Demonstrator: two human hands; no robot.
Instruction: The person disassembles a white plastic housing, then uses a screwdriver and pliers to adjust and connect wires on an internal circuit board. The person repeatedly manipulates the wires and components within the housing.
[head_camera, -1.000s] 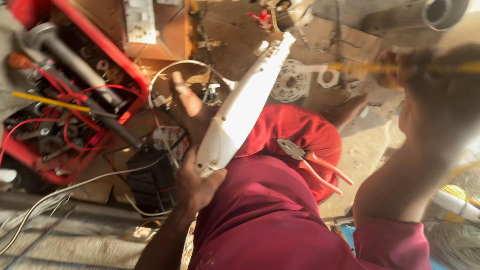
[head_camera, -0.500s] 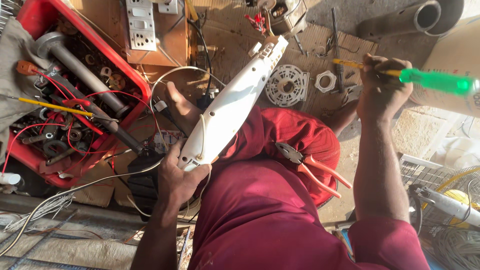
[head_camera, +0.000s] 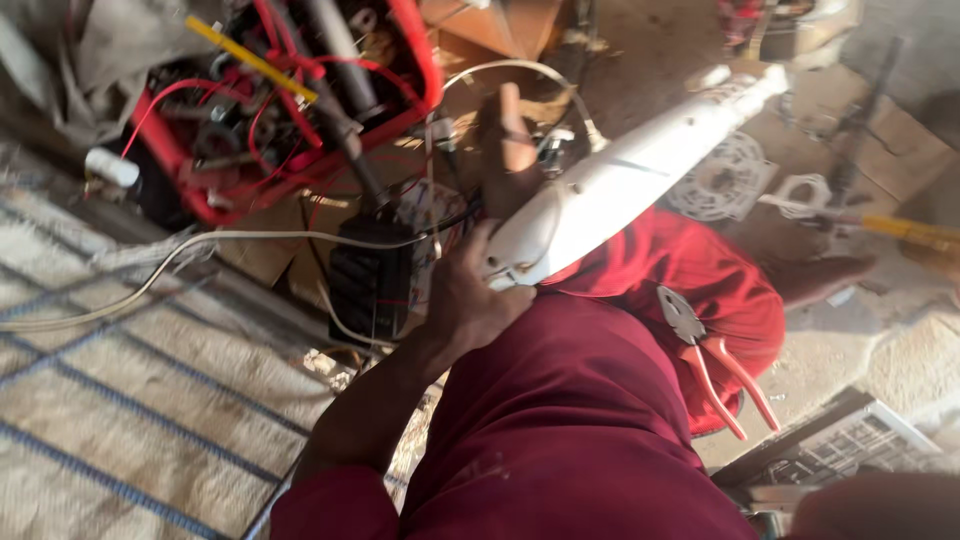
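On the floor, in the head view, I see my left hand (head_camera: 470, 295) wrapped around the wide lower end of a long white plastic casing (head_camera: 610, 185). Its grip is pressed shut on that end, fingers curled under the rim and the thumb side toward me. The casing slants up and to the right from the hand, its narrow tip near a white round slotted disc (head_camera: 722, 178) that lies on the floor. The casing's lower half rests over my lap, which is covered in dark red cloth (head_camera: 560, 420).

My right hand is out of the picture, so I cannot tell how its grip stands.

On the right thigh lies a pair of pliers (head_camera: 705, 355) with red handles, jaws pointing up toward the casing and handles toward the lower right. They touch the cloth and lie just beside the casing's lower end.

To the upper left of the hand sits a red toolbox (head_camera: 420, 60), open and crowded with red wires, a grey pipe and a yellow strip. Below it, just beside my left hand, stands a black ribbed block (head_camera: 370, 280). A white cable (head_camera: 230, 245) runs from the left edge toward that block. At the right edge a yellow shaft (head_camera: 905, 228) lies across the floor. A woven mat (head_camera: 130, 400) with blue lines fills the lower left.
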